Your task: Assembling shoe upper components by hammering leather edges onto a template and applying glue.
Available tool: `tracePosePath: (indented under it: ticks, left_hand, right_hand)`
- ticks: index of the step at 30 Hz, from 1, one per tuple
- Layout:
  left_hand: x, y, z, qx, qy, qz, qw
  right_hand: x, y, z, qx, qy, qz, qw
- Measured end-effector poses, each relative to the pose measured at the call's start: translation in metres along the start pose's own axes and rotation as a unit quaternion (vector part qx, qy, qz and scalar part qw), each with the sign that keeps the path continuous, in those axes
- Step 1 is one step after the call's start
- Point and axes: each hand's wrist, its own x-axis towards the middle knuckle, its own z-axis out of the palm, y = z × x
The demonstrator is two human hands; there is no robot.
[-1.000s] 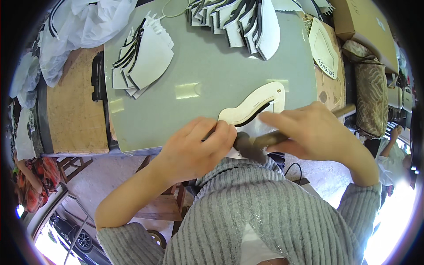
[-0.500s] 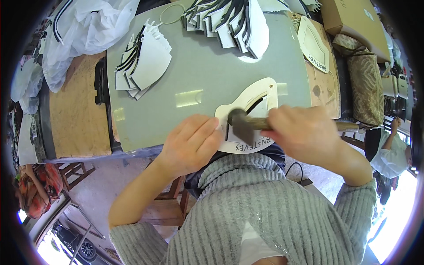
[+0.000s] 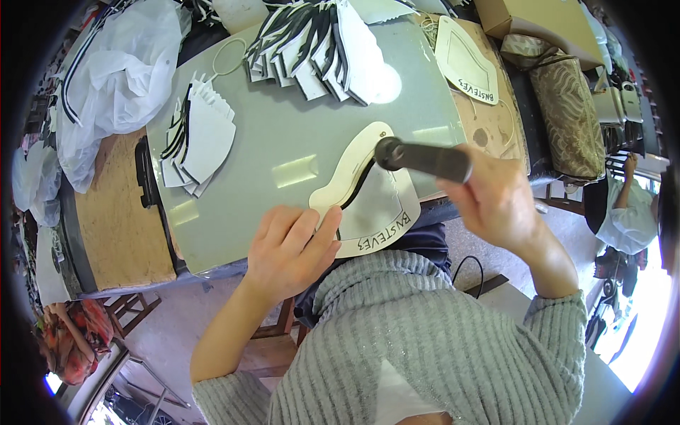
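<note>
My right hand [image 3: 492, 202] is closed around a hammer [image 3: 428, 160], raised above the worktable. Beneath it lies a cream, curved template [image 3: 331, 185] with a cut-out middle and dark lettering along its near edge. A black strip [image 3: 358, 185] follows the curved inner edge of that opening, beside a pale grey piece [image 3: 382, 202] within. My left hand [image 3: 290, 248] rests on the template's left edge, fingers stretched out, the fingertips by the near end of the strip. What lies under those fingertips is hidden.
Black-edged white pieces lie in a small fanned stack [image 3: 207, 138] and a larger stack [image 3: 304, 53] on the grey-green board [image 3: 283, 127]. A second template [image 3: 464, 60] is at the far right, near a cardboard box [image 3: 542, 25] and a patterned bag [image 3: 567, 117]. A plastic bag [image 3: 124, 78] sits far left.
My right hand has lifted the hammer up from the template and tilted it. The left hand has shifted slightly, its fingers now more spread. The whole view has turned a little.
</note>
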Motion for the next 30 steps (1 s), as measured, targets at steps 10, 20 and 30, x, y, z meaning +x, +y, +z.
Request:
tracePosePath:
  ticks: [10, 20, 30]
  left_hand:
    - [0.003, 0.005, 0.004, -0.008, 0.016, -0.023, 1.000]
    - [0.023, 0.003, -0.013, -0.030, -0.042, -0.043, 0.998]
    - [0.063, -0.002, -0.011, -0.108, -0.064, -0.146, 0.981]
  right_hand:
    - [0.012, 0.009, -0.001, 0.135, 0.008, 0.085, 0.987]
    - [0.020, 0.047, -0.008, 0.111, -0.174, -0.088, 0.975]
    - [0.030, 0.023, 0.020, 0.023, -0.280, -0.235, 0.931]
